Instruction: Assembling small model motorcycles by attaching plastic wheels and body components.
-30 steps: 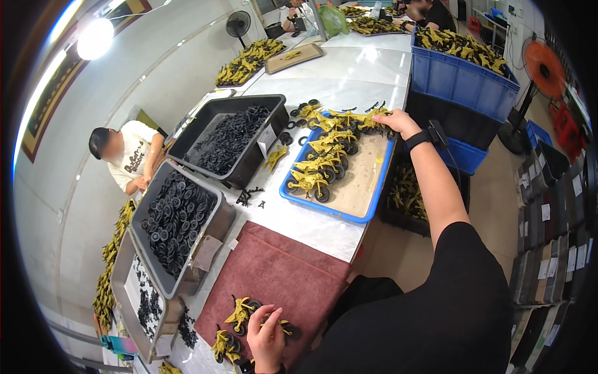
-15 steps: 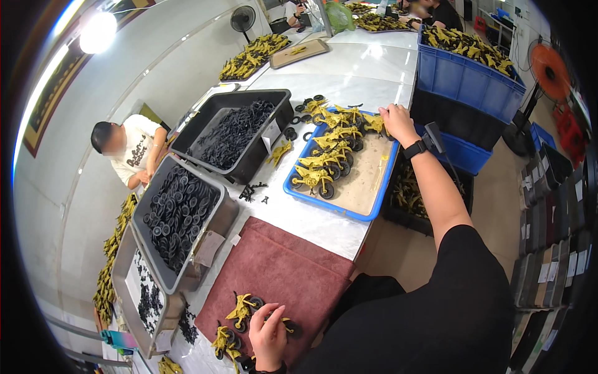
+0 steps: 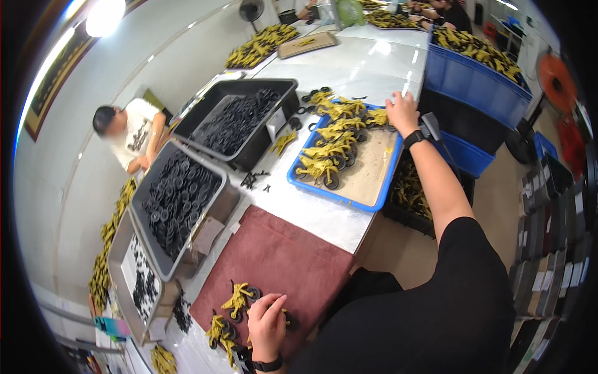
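Note:
My right hand (image 3: 403, 113) is at the far right corner of a blue-rimmed tray (image 3: 384, 187), fingers bent against the end of a yellow toy motorcycle (image 3: 377, 116). Its palm side is hidden. Several more yellow motorcycles with black wheels (image 3: 330, 149) stand in a row along the tray's left side. My left hand (image 3: 266, 324) hovers low over a reddish-brown cloth (image 3: 280, 249), fingers loosely bent and apart. Around it lie a toy motorcycle (image 3: 237, 299), another (image 3: 218, 329) at its left, and one partly hidden beside the fingers.
Left of the cloth stand a grey bin of black wheels (image 3: 177, 199), a dark bin of small black parts (image 3: 237, 121) and a shallower bin (image 3: 165, 305). A person (image 3: 134, 134) sits beyond them. Blue crates (image 3: 476, 81) stand at the right; a box of yellow parts (image 3: 408, 196) sits below the table.
The whole view has shifted slightly, the tray appearing a little higher. My right hand stays at the same tray corner. My left hand's fingers have turned somewhat to the right.

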The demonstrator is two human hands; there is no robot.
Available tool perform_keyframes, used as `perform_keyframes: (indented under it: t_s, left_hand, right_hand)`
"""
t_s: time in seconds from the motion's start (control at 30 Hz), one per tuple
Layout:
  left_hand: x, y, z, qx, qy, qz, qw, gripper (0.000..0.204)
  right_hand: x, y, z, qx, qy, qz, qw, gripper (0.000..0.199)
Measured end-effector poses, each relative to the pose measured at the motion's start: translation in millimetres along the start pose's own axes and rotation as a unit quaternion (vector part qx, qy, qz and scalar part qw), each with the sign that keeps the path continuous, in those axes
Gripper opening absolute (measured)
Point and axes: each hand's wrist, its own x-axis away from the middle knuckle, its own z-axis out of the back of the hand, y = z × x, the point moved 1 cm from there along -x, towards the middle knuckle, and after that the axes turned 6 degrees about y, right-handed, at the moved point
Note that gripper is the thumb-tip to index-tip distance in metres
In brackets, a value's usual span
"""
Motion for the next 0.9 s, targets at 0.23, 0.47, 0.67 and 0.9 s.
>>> perform_keyframes:
  t_s: [0.23, 0.47, 0.67, 0.9]
  left_hand:
    - [0.4, -12.6, 31.4, -0.045, 0.066, 0.062, 0.995, 0.032]
    - [48.7, -43.0, 76.0, -0.223, 0.027, 0.155, 0.962, 0.067]
    - [45.1, -20.3, 42.4, -0.248, -0.071, 0.139, 0.956, 0.100]
    - [57.3, -15.0, 25.3, -0.257, -0.091, 0.159, 0.949, 0.103]
  right_hand:
    - [27.0, -32.3, 56.4, -0.099, 0.279, 0.210, 0.932, 0.034]
    - [194.4, -207.3, 119.4, -0.466, -0.436, 0.220, 0.737, 0.019]
    - [304.2, -255.2, 164.7, -0.391, -0.704, 0.284, 0.521, 0.060]
    - [325.1, -287.7, 163.0, -0.383, -0.598, 0.306, 0.634, 0.042]
